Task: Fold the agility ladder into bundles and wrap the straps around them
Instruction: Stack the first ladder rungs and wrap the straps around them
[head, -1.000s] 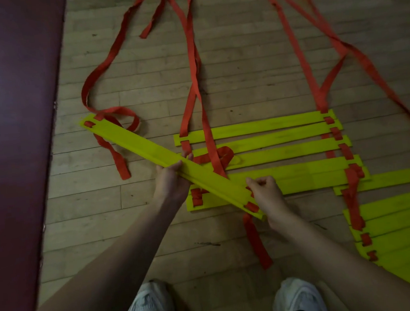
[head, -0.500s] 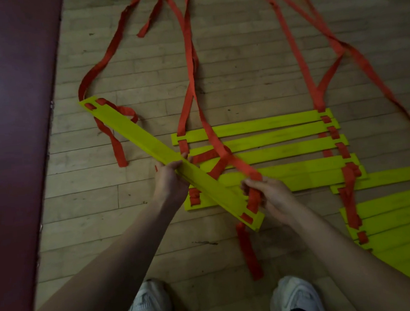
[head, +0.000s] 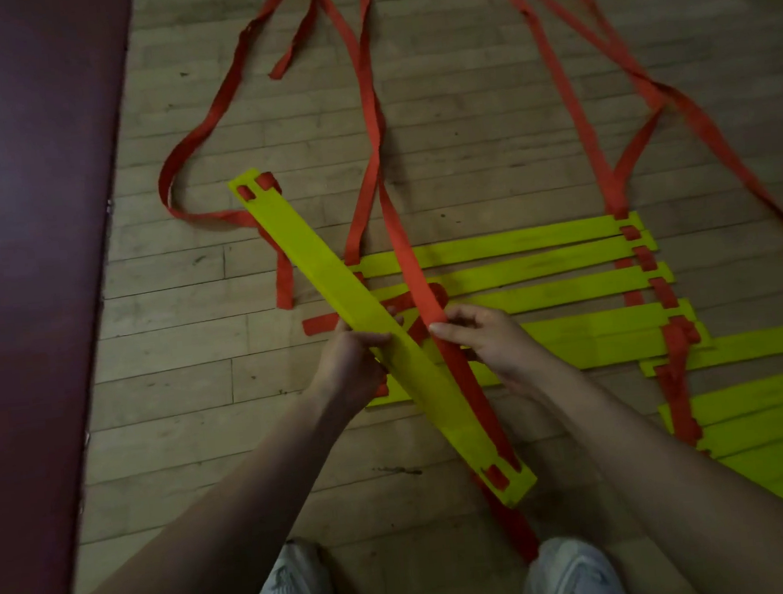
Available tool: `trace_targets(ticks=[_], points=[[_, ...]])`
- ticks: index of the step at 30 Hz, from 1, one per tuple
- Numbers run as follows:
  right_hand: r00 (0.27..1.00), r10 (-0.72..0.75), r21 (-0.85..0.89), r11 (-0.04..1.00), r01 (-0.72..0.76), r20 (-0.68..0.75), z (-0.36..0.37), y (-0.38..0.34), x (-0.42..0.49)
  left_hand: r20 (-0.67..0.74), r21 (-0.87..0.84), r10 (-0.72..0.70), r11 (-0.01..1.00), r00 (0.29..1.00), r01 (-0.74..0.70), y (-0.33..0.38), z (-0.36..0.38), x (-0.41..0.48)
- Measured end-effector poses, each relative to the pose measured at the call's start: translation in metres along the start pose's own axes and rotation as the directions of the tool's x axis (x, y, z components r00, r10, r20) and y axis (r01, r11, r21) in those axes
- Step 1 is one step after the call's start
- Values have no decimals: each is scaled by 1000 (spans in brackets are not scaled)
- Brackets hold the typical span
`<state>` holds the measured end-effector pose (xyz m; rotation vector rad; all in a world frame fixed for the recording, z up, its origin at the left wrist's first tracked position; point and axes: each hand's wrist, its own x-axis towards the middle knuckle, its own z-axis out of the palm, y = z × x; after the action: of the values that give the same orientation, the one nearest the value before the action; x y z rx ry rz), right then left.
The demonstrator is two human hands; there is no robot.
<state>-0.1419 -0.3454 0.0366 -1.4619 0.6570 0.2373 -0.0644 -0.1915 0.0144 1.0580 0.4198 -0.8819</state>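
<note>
The left hand (head: 350, 364) wraps its fingers round the middle of one yellow rung (head: 315, 260) and holds it tilted above the wooden floor (head: 462, 148), likely to keep it free of the pile while the webbing gets sorted. The right hand (head: 493, 342) pinches the red strap (head: 413, 271) between thumb and fingertips, just beside that rung. The strap runs alongside it down to the slots at the near end, so this looks like slack being drawn straight before the rung joins the pile.

Now the count: one rung in the hands, and five fanned rungs (head: 543, 262) flat on the floor beneath it, threaded on red webbing at their right ends. A second group (head: 769, 410) lies at the right edge, partly out of frame, so there is no firm number there. Two white shoes (head: 292, 589) stand below, and one maroon mat (head: 33, 233) lies at the left.
</note>
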Motion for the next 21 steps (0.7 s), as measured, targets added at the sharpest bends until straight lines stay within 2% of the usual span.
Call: trace_targets(ticks=[6,8,11,16,21], points=[[999,-31,-37,999,31,18,10,-15,11,26,4,-49,999,998,49,-7,5,-7],[999,-33,56,998,31,27,14,-23,15,24,14,-27,1000,999,27,-9,6,-6],[999,-47,129,991,47,4,18,-38,24,52,132,46,990,998,-53,-11,7,-9],[992,-122,105,987,126,-39,18,-56,39,124,274,-62,961,990,26,-8,4,-18],[991,-102,263,957,120,-81,13,-70,50,200,374,-131,926,971,48,-7,2,-23]])
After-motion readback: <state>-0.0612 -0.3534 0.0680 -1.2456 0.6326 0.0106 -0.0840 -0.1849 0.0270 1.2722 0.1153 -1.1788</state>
